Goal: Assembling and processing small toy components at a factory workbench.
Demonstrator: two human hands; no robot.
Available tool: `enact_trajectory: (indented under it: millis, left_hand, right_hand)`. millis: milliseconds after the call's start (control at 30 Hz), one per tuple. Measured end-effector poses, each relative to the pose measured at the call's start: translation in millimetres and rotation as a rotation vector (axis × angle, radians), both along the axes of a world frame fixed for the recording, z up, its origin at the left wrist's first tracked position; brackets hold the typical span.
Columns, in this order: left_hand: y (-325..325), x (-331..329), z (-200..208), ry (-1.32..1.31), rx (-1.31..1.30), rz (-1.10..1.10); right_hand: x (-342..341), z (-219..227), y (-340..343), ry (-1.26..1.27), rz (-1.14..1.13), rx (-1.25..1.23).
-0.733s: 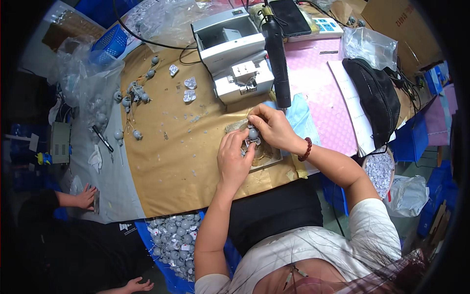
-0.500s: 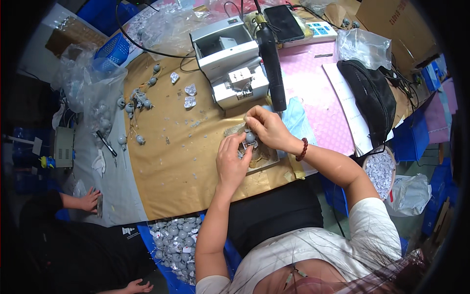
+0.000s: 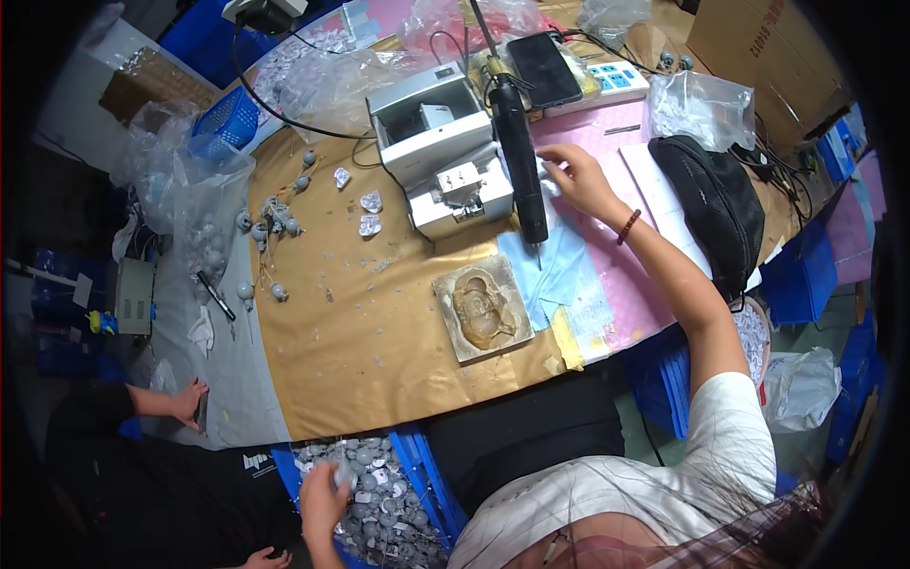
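Note:
My left hand (image 3: 323, 498) is over the blue bin at the lower left, its fingers closed around a grey ball-shaped part (image 3: 345, 476), slightly blurred. Under it lie many similar grey ball parts (image 3: 389, 512) with white pieces. My right hand (image 3: 585, 182) is raised with fingers apart and bent, just right of a hanging black electric screwdriver (image 3: 518, 156); it does not grip the tool. On the table, a square block with a hollowed nest (image 3: 483, 308) holds no part.
A grey-white machine (image 3: 441, 142) stands behind the block. Blue cloth (image 3: 559, 275), a phone (image 3: 544, 71) and a black pouch (image 3: 706, 204) lie to the right. Grey balls with wires (image 3: 277, 218) are at left. Beside me, another person's hand (image 3: 185, 403) rests at the table edge.
Both hands have left the block. The left took the grey ball part from it down to the bin; the right moved up and right beside the screwdriver. The view shifted slightly.

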State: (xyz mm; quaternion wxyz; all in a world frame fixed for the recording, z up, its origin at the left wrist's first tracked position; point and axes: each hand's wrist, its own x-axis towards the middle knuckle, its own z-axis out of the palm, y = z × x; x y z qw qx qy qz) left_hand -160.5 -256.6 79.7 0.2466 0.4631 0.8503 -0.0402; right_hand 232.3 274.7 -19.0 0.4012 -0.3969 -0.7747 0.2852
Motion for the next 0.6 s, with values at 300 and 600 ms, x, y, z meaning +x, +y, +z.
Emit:
enact_trajectory:
  millis: [300, 600]
  left_hand:
    - [69, -10, 22, -0.017, 0.109, -0.051]
    - [365, 18, -66, 0.100, 0.877, -0.306]
  right_hand:
    - [-41, -20, 48, -0.374, 0.124, 0.404]
    - [-53, -4, 43, -0.342, 0.129, 0.391]
